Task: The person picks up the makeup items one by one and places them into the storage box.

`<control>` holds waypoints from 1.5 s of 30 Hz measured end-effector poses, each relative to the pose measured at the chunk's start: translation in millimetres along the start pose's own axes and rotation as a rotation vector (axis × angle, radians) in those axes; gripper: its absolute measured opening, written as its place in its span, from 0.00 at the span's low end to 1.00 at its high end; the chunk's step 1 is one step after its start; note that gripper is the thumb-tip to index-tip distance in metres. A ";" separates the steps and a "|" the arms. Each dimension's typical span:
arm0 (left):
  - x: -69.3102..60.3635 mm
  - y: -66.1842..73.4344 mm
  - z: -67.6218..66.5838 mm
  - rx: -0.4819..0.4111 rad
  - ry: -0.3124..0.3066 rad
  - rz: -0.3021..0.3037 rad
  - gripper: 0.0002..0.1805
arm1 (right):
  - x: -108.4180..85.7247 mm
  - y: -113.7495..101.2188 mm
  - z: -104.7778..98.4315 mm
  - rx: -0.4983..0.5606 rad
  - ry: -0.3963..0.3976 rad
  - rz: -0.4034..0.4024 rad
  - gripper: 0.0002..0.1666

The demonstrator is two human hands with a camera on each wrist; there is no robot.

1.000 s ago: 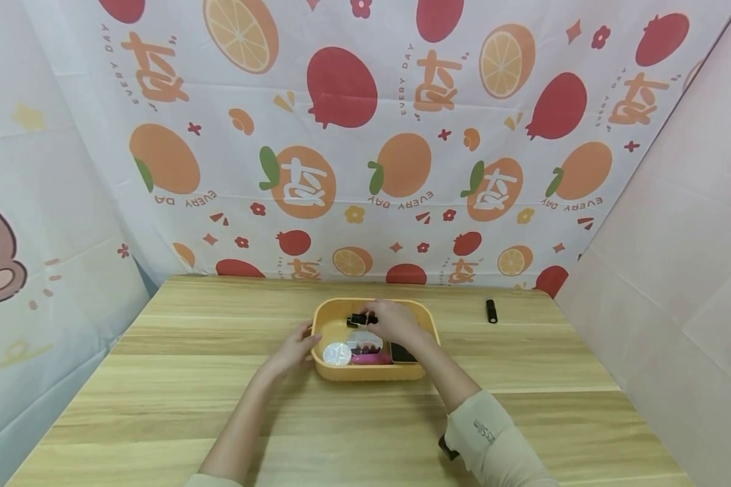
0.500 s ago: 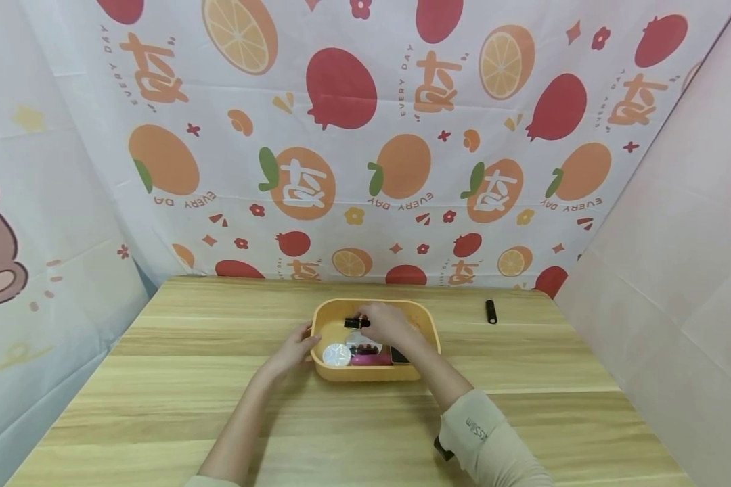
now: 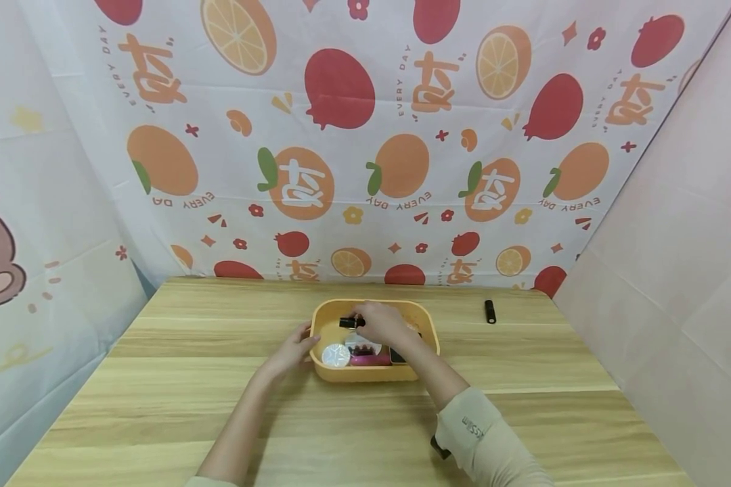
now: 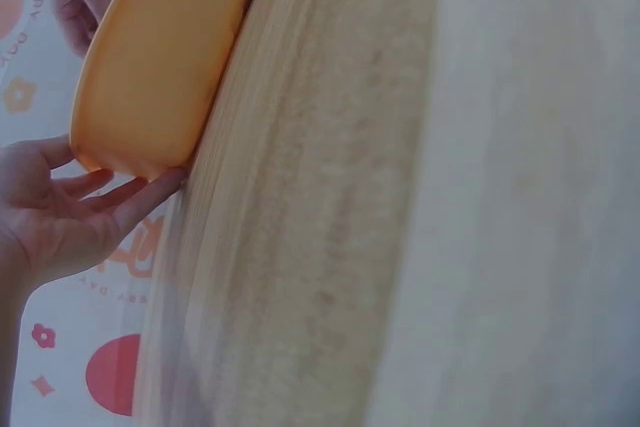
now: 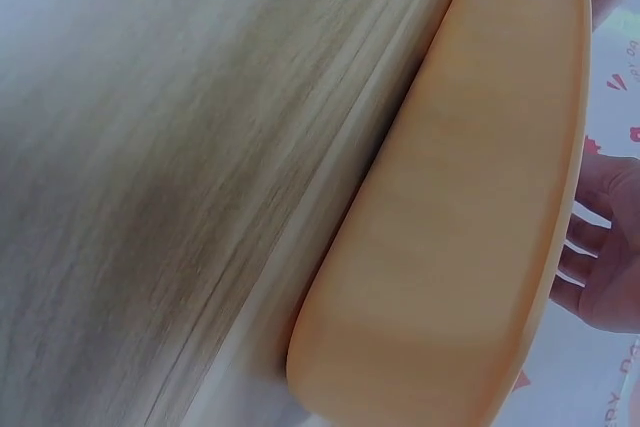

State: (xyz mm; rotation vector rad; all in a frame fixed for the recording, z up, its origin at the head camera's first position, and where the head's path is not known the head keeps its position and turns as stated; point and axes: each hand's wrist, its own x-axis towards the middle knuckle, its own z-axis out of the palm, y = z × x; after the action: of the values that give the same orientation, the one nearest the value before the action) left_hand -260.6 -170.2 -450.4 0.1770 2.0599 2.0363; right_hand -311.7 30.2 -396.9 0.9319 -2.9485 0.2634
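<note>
A yellow-orange plastic storage box (image 3: pixel 374 373) stands on the wooden table in the head view. My left hand (image 3: pixel 294 350) holds its left end, thumb over the rim and fingers against the outer wall, as the left wrist view also shows. Inside the box, my right hand (image 3: pixel 380 323) pinches a black lipstick tube (image 3: pixel 348 322) lying sideways above the box floor. Below that hand are a round white patterned compact (image 3: pixel 336 356), a clear item (image 3: pixel 365 345), a pink item (image 3: pixel 370 360) and a black case (image 3: pixel 396 356), partly hidden by the right forearm.
Another black lipstick-like tube (image 3: pixel 490 312) is on the table to the right of the box. The wooden table (image 3: pixel 219 379) reaches back to a fruit-print cloth wall (image 3: pixel 353 169). Pale cloth hangs at both sides.
My right hand has shifted a little to the left inside the box, carrying the black lipstick tube. My left hand stays on the box's left end.
</note>
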 end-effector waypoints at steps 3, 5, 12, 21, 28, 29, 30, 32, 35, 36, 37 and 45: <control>0.3 0.4 0.3 -0.005 -0.002 0.000 0.28 | 0.7 -2.6 -1.2 -0.004 0.000 0.003 0.14; 0.2 1.2 0.5 -0.008 -0.004 -0.003 0.28 | 1.3 -4.4 -2.3 -0.001 -0.008 0.006 0.14; -0.5 3.3 0.0 -0.016 -0.009 -0.008 0.28 | 4.7 -8.9 -4.9 0.007 -0.022 0.012 0.16; 0.4 5.8 -1.3 -0.004 -0.015 0.007 0.28 | 11.0 -12.6 -3.8 0.000 -0.015 -0.004 0.15; 1.0 4.8 -2.4 -0.004 -0.011 0.015 0.28 | 17.0 -15.0 -0.8 -0.010 -0.027 -0.017 0.16; 0.9 4.5 -2.3 -0.005 -0.011 0.013 0.27 | 17.4 -15.3 0.2 -0.012 -0.031 -0.018 0.16; 0.9 4.2 -2.1 -0.008 -0.008 0.011 0.28 | 17.7 -15.6 1.0 -0.009 -0.034 -0.016 0.16; 1.0 3.1 -1.9 -0.002 -0.009 0.005 0.28 | 18.3 -16.3 2.5 -0.012 -0.043 -0.012 0.16; 0.9 2.3 -1.1 0.009 -0.007 -0.004 0.28 | 18.8 -17.4 4.1 -0.018 -0.053 0.003 0.17; 1.0 2.0 -0.8 0.009 -0.004 -0.007 0.28 | 19.0 -17.8 4.4 -0.021 -0.056 0.010 0.17; 1.0 2.1 -0.5 0.011 -0.005 -0.006 0.28 | 19.2 -18.3 4.6 -0.029 -0.060 0.014 0.16; 1.2 0.6 -0.9 0.015 -0.001 0.003 0.28 | 19.9 -19.9 4.8 -0.018 -0.069 0.031 0.16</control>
State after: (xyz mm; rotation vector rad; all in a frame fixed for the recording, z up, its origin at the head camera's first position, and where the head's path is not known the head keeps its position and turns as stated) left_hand -262.0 -170.8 -449.9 0.1833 2.0758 2.0227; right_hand -316.5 2.0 -396.9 0.9116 -3.0249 0.2090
